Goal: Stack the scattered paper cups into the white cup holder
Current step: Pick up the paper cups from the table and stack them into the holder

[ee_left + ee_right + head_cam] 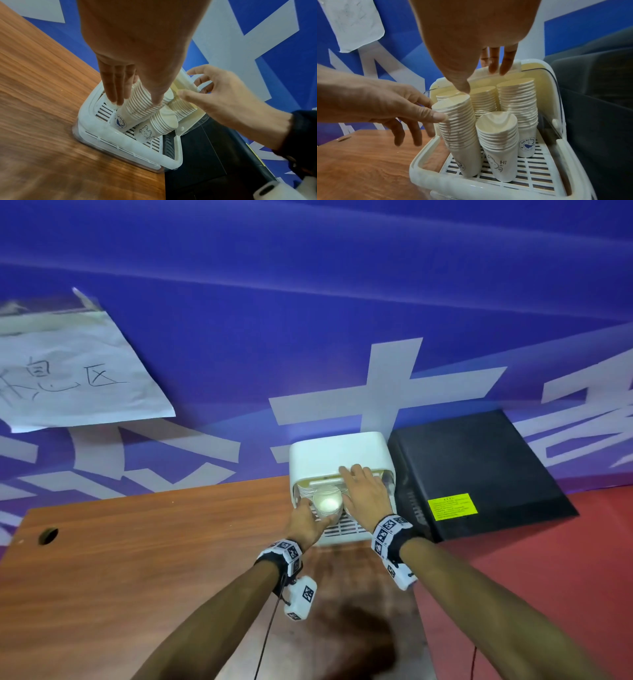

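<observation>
The white cup holder (342, 446) stands at the table's far edge with its lid (536, 75) raised. Several stacks of paper cups stand on its slatted floor. My left hand (137, 101) holds the tall, leaning stack (460, 128) at the front left, thumb on one side and fingers on the other. Beside it is a shorter stack (500, 142) printed "Hi", and a taller stack (518, 108) stands behind that. My right hand (193, 86) grips the raised lid's front edge, fingers curled over it and thumb beneath.
The holder sits on a wooden table (137, 542) with a cable hole (48, 535) at the left. A black box (479, 467) with a yellow label touches the holder's right side. A blue banner wall with a taped paper sign (68, 364) rises right behind.
</observation>
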### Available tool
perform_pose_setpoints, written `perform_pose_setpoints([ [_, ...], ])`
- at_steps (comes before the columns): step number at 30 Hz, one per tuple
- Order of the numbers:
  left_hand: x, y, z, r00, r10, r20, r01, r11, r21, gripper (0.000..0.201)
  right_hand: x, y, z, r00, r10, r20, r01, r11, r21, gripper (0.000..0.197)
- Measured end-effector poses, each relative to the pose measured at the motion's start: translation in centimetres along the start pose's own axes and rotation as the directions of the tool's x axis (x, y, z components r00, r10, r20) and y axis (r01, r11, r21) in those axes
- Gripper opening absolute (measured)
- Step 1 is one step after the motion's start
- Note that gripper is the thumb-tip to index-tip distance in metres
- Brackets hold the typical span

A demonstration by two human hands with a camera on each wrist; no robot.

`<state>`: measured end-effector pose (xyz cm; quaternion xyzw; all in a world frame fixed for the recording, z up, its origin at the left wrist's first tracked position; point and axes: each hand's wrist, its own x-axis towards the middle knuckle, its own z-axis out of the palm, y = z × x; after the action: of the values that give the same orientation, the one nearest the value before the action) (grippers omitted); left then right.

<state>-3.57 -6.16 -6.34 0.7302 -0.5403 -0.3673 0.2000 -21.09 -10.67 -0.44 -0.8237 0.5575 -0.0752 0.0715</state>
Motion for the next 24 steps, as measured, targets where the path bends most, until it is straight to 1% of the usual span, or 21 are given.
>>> perform_pose_setpoints([
  [1, -0.1, 0.0, 0.0, 1.000, -0.008, 0.011, 0.008, 1.000, 0.003, 0.060, 0.1, -0.4, -0.1, 0.999, 0.012, 0.033, -0.011, 1.000, -0.019, 0.056],
  [2, -0.1, 0.0, 0.1, 0.999, -0.023, 0.035, 0.023, 1.000, -0.011, 0.050, 0.2, -0.6, -0.2, 0.999, 0.021, 0.039, -0.020, 0.999, -0.040, 0.055],
  [3, -0.1, -0.2, 0.3, 0.996, -0.042, 0.073, 0.047, 0.997, -0.065, 0.041, 0.3, -0.8, -0.4, 0.999, 0.031, 0.034, -0.028, 0.998, -0.064, 0.051],
  [4, -0.2, -0.1, 0.5, 0.991, -0.063, 0.115, 0.080, 0.985, -0.150, 0.037, 0.3, -1.0, -0.8, 0.998, 0.037, 0.042, -0.034, 0.996, -0.083, 0.046],
  [6, -0.2, 0.0, 0.8, 0.982, -0.089, 0.168, 0.135, 0.948, -0.289, 0.037, 0.2, -1.2, -1.3, 0.997, 0.030, 0.076, -0.021, 0.994, -0.108, 0.041],
  [10, -0.3, 0.1, 1.5, 0.976, -0.089, 0.197, 0.160, 0.909, -0.386, 0.039, -1.4, -1.1, -1.3, 0.994, -0.019, 0.105, 0.033, 0.990, -0.137, 0.050],
  [12, -0.5, 0.2, 2.0, 0.976, -0.086, 0.198, 0.159, 0.906, -0.393, 0.044, -2.3, -1.0, -0.7, 0.992, -0.042, 0.115, 0.060, 0.986, -0.157, 0.056],
  [16, -1.5, -0.4, 3.0, 0.972, -0.105, 0.210, 0.187, 0.886, -0.425, 0.048, -3.7, -0.8, 0.6, 0.988, -0.032, 0.154, 0.056, 0.986, -0.158, 0.066],
  [17, -1.6, -0.8, 3.2, 0.968, -0.106, 0.225, 0.197, 0.881, -0.431, 0.046, -3.9, -0.8, 0.8, 0.983, -0.036, 0.178, 0.063, 0.987, -0.151, 0.069],
  [19, -2.0, -1.4, 3.3, 0.956, -0.105, 0.273, 0.219, 0.877, -0.429, 0.038, -4.3, -0.7, 1.2, 0.982, -0.049, 0.183, 0.076, 0.987, -0.144, 0.072],
  [21, -2.4, -1.6, 2.9, 0.937, -0.107, 0.333, 0.245, 0.881, -0.406, 0.030, -4.6, -0.6, 1.5, 0.978, -0.047, 0.205, 0.083, 0.982, -0.172, 0.073],
  [24, -3.0, -1.6, 2.1, 0.911, -0.143, 0.386, 0.289, 0.890, -0.353, 0.029, -4.8, -0.3, 2.0, 0.966, -0.046, 0.253, 0.095, 0.978, -0.184, 0.071],
])
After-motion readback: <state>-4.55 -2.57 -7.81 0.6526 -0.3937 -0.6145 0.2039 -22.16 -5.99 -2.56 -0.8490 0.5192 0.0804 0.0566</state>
